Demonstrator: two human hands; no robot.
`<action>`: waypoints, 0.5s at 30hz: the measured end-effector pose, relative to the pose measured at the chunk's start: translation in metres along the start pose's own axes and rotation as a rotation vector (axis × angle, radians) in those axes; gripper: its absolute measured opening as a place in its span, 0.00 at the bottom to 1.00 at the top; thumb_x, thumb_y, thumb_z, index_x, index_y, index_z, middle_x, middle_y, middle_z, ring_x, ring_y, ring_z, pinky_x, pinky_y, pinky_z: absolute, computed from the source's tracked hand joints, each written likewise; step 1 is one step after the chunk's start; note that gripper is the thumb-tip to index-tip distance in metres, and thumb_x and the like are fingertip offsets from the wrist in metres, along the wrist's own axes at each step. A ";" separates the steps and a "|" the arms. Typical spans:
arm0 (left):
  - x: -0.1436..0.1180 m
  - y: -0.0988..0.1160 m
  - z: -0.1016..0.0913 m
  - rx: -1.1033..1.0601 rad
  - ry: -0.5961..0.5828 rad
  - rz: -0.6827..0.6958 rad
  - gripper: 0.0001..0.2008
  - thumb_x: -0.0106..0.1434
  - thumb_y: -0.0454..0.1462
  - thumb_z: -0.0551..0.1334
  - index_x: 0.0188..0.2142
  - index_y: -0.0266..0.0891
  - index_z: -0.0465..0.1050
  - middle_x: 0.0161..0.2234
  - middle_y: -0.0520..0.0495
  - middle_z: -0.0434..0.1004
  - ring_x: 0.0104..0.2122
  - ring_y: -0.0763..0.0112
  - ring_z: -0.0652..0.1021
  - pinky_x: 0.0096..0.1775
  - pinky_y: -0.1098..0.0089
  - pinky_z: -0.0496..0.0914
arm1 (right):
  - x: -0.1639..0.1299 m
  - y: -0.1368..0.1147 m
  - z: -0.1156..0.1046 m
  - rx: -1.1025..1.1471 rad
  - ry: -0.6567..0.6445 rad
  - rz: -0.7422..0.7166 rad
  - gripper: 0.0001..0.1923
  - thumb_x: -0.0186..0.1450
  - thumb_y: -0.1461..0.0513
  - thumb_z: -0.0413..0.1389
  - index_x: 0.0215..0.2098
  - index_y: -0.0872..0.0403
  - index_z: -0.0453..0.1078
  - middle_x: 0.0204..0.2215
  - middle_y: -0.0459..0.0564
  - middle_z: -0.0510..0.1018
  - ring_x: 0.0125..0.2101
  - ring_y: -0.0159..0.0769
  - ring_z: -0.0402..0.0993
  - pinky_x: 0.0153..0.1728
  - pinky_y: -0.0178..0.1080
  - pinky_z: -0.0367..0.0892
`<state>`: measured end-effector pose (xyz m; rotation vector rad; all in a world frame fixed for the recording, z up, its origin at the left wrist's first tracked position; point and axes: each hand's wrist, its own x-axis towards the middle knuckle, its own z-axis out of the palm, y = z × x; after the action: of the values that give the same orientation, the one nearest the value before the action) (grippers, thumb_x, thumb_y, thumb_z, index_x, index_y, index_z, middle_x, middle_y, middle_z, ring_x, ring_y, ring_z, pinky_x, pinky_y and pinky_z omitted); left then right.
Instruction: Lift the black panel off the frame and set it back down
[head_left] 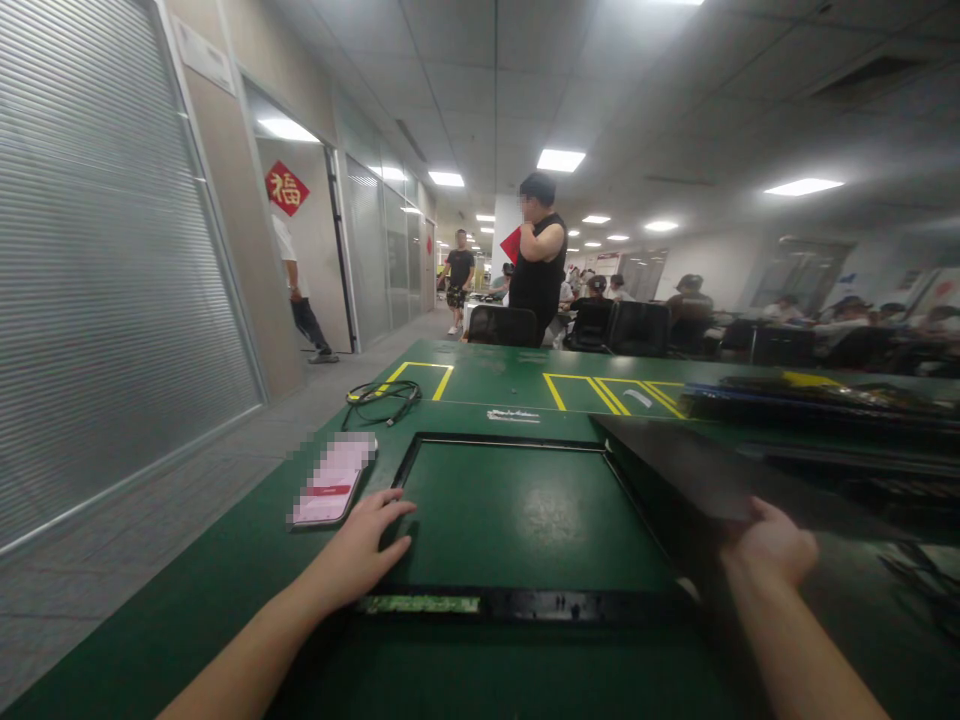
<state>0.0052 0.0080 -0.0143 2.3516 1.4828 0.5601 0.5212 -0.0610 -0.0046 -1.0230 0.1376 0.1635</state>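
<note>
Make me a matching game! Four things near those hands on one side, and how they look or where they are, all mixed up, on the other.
1. phone
2. cable
3. dark panel
4. black frame

A. held in the right hand
B. loosely coiled
C. rings a patch of green tabletop
D. lit up pinkish

Pairs: 1-D, 2-B, 3-A, 4-C

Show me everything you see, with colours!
Table: 1, green, centre
Frame: 1, black, on table
Circuit strip: 1, green, frame's near side
Panel: 1, dark, at frame's right
Phone: 1, pinkish, left of frame
Cable: 1, black, beyond phone
Tape: several, yellow, table's far half
Small pieces: 2, whitish, beyond frame
Pile: 1, mostly dark, right
Chairs: several, black, beyond table
People: many, mixed clothes, background
Lights: several, white, overhead
Diamond sign: 1, red, background left
Blinds: 1, grey, far left
Left grip: 1, bare, at frame's left
Right grip: 1, bare, holding panel
</note>
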 end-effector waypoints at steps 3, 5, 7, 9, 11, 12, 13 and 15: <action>-0.001 0.000 -0.001 -0.007 0.001 0.001 0.24 0.63 0.42 0.62 0.57 0.38 0.80 0.65 0.32 0.71 0.65 0.43 0.71 0.65 0.46 0.65 | 0.006 0.004 0.000 -0.006 0.001 0.038 0.17 0.44 0.74 0.59 0.30 0.53 0.68 0.31 0.45 0.75 0.30 0.37 0.73 0.28 0.41 0.74; -0.001 0.001 -0.002 -0.001 -0.005 -0.003 0.24 0.64 0.42 0.61 0.57 0.39 0.79 0.66 0.33 0.71 0.65 0.44 0.71 0.65 0.46 0.65 | 0.009 0.006 0.001 -0.029 0.012 0.078 0.19 0.43 0.74 0.58 0.31 0.53 0.68 0.32 0.44 0.75 0.30 0.36 0.74 0.27 0.40 0.74; -0.001 0.002 -0.002 0.006 -0.013 -0.005 0.24 0.64 0.42 0.61 0.58 0.39 0.79 0.66 0.33 0.71 0.66 0.45 0.71 0.65 0.46 0.65 | 0.011 0.008 0.002 -0.056 0.028 0.115 0.19 0.43 0.74 0.58 0.32 0.53 0.68 0.32 0.44 0.75 0.29 0.36 0.74 0.27 0.40 0.74; -0.002 0.003 -0.003 0.004 -0.013 -0.001 0.24 0.64 0.42 0.61 0.58 0.39 0.79 0.66 0.33 0.71 0.66 0.45 0.71 0.65 0.45 0.65 | 0.013 0.010 0.002 -0.080 0.042 0.136 0.19 0.42 0.75 0.58 0.31 0.53 0.67 0.32 0.43 0.74 0.28 0.34 0.73 0.26 0.39 0.73; -0.002 0.003 -0.003 -0.009 -0.005 0.004 0.24 0.64 0.42 0.61 0.57 0.39 0.79 0.66 0.33 0.71 0.65 0.44 0.71 0.65 0.45 0.65 | 0.014 0.013 0.001 -0.101 0.051 0.152 0.19 0.42 0.76 0.58 0.31 0.53 0.66 0.32 0.43 0.74 0.27 0.33 0.72 0.24 0.37 0.73; -0.002 0.002 -0.003 -0.015 -0.002 0.005 0.24 0.64 0.42 0.62 0.57 0.39 0.80 0.66 0.33 0.71 0.65 0.44 0.71 0.65 0.45 0.65 | 0.015 0.014 0.000 -0.112 0.056 0.165 0.19 0.42 0.76 0.58 0.31 0.54 0.66 0.32 0.43 0.74 0.26 0.32 0.72 0.23 0.37 0.72; -0.002 0.001 -0.002 -0.022 0.001 0.005 0.23 0.63 0.42 0.62 0.57 0.40 0.80 0.65 0.33 0.71 0.65 0.43 0.71 0.65 0.44 0.65 | 0.015 0.016 -0.001 -0.122 0.062 0.179 0.19 0.42 0.76 0.58 0.30 0.54 0.66 0.31 0.43 0.74 0.26 0.32 0.71 0.22 0.37 0.72; -0.003 -0.001 0.000 -0.036 0.010 0.008 0.23 0.63 0.43 0.63 0.56 0.41 0.80 0.65 0.34 0.72 0.65 0.43 0.71 0.65 0.44 0.65 | 0.016 0.019 -0.004 -0.142 0.083 0.211 0.18 0.42 0.76 0.58 0.30 0.54 0.67 0.31 0.44 0.73 0.25 0.33 0.71 0.20 0.37 0.71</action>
<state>0.0032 0.0062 -0.0149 2.3315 1.4567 0.5965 0.5331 -0.0531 -0.0257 -1.1564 0.3131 0.3263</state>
